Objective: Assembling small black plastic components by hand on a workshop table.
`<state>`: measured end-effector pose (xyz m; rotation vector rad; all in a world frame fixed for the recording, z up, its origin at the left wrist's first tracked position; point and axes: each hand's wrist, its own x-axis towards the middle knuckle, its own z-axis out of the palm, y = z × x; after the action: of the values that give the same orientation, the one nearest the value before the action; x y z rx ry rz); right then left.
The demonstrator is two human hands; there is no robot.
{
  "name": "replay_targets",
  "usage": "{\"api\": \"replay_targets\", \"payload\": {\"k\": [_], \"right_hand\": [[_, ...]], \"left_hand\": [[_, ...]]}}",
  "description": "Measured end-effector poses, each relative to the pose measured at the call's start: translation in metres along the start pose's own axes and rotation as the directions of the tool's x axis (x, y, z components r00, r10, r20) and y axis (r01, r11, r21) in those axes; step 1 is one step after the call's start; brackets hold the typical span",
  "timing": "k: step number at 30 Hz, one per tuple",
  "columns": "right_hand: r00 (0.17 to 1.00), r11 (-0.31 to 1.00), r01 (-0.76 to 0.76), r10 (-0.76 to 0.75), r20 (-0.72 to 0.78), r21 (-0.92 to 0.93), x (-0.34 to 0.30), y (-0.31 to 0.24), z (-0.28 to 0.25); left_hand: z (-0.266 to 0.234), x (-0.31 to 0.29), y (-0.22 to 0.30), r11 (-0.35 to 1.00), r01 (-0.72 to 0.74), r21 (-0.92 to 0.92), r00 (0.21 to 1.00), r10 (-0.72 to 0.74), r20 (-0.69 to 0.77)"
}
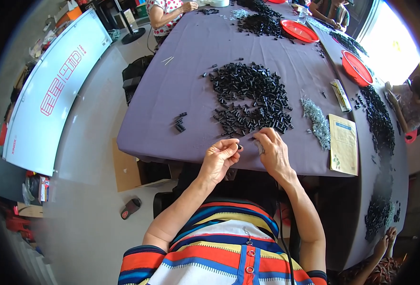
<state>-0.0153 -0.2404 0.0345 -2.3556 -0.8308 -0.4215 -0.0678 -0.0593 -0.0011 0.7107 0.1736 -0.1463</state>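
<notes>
My left hand (218,159) is closed in a pinch at the table's front edge. A small black cylindrical piece (240,147) pokes out between its thumb and forefinger. Just to the right, my right hand (275,154) is bent with its fingers drawn together. Something pale and greyish shows under those fingers, too small to name. Beyond both hands spreads a large heap of short black tubes (250,90), its near edge by my right fingertips. Several loose black tubes (179,124) lie left of the heap. To the right is a strip of small clear pieces (316,122).
Right of the clear pieces lie a yellow-brown packet (343,147) and a white roll-like item (340,96). Red trays (299,32) and more black heaps sit farther off on the purple-grey tablecloth (172,95). Other people work around the tables. A white board (53,95) stands at left.
</notes>
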Motion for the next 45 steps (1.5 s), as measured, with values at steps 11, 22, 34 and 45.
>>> {"api": "replay_targets", "payload": {"k": [11,22,34,45], "right_hand": [[0.993,0.989,-0.121,0.12,0.01,0.091,-0.009,0.0,0.013],[0.973,0.83,-0.188,0.229,-0.013,0.525,-0.026,-0.034,0.009],[0.986,0.898,-0.048,0.112,-0.122,0.437,-0.028,-0.033,0.016],[0.988,0.949,0.085,-0.04,-0.152,0.305,-0.028,-0.033,0.015]], "left_hand": [[0.0,-0.002,-0.003,0.999,-0.031,-0.027,0.999,0.03,-0.025],[0.002,-0.003,-0.008,0.996,-0.063,0.068,0.998,0.063,0.001],[0.002,-0.004,-0.009,0.994,-0.083,0.074,0.995,0.078,0.065],[0.005,-0.004,-0.016,0.986,-0.136,0.093,0.99,0.139,-0.02]]}}
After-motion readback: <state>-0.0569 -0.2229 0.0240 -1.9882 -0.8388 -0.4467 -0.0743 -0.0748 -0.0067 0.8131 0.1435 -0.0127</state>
